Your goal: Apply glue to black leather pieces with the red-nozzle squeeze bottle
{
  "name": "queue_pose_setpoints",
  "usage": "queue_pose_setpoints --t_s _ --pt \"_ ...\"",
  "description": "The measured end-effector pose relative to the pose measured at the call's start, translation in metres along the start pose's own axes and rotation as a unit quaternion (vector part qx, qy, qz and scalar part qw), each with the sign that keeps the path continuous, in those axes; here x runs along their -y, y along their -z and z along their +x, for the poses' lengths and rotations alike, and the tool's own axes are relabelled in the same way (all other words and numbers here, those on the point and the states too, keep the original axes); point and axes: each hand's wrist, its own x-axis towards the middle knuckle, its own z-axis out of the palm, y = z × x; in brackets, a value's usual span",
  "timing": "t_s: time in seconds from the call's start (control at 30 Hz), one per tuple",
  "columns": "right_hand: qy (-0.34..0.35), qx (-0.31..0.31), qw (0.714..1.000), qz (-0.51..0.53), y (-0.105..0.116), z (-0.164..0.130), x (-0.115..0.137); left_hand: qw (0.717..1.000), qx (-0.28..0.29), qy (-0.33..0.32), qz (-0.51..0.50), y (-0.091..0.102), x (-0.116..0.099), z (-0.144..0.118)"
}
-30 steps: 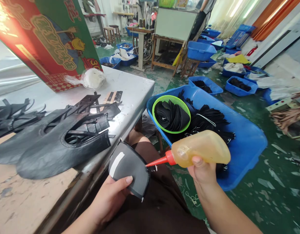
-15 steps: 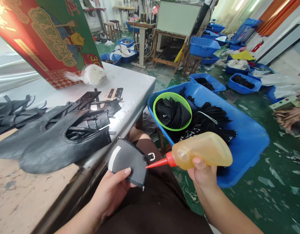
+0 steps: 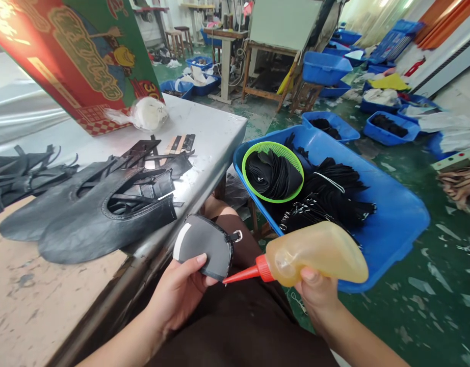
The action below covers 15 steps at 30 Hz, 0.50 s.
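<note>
In my left hand (image 3: 185,293) is a curved dark grey shoe piece (image 3: 204,244) with black edging, a white strip on its left side and a small buckle (image 3: 238,236) sticking out at the right. My thumb presses on its face; the other fingers are behind it. My right hand (image 3: 319,293) grips a translucent glue bottle (image 3: 315,255) of yellowish liquid, tipped sideways. Its red pointed nozzle (image 3: 244,274) meets the lower right corner of the piece. Black leather shoe uppers (image 3: 101,229) lie on the table to the left.
Right of the table (image 3: 215,127), a blue tub (image 3: 395,219) holds black pieces and a green basket (image 3: 302,178) of folded black parts. A printed carton (image 3: 85,61) and a plastic-wrapped white bundle (image 3: 149,114) stand on the table. Blue bins (image 3: 327,69) and scraps cover the floor behind.
The nozzle tip has slid down along the right edge of the shoe piece to its lower corner. The bottle has dropped slightly with my right hand; my left hand keeps its hold.
</note>
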Motion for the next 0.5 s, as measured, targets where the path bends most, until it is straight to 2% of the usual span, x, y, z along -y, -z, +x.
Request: queue_pose_setpoints --t_s 0.07,0.13,0.3,0.4,0.5 --pt "0.003 0.058 0.998 0.026 -0.001 -0.002 0.002 1.0 0.015 -0.004 0.004 0.0 0.0 0.001" --pt "0.011 0.081 0.995 0.058 -0.007 0.003 0.01 0.999 0.043 -0.003 0.002 -0.002 -0.002 0.005" --pt "0.054 -0.041 0.993 0.097 -0.017 0.035 0.04 0.995 0.082 -0.058 -0.02 -0.014 -0.022 0.027" --pt "0.054 -0.057 0.994 0.076 -0.01 0.054 0.049 0.99 0.101 -0.075 0.07 -0.019 -0.038 0.041" --pt "0.062 -0.085 0.988 0.11 -0.002 0.067 0.053 0.975 0.119 -0.085 0.165 -0.022 -0.051 0.049"
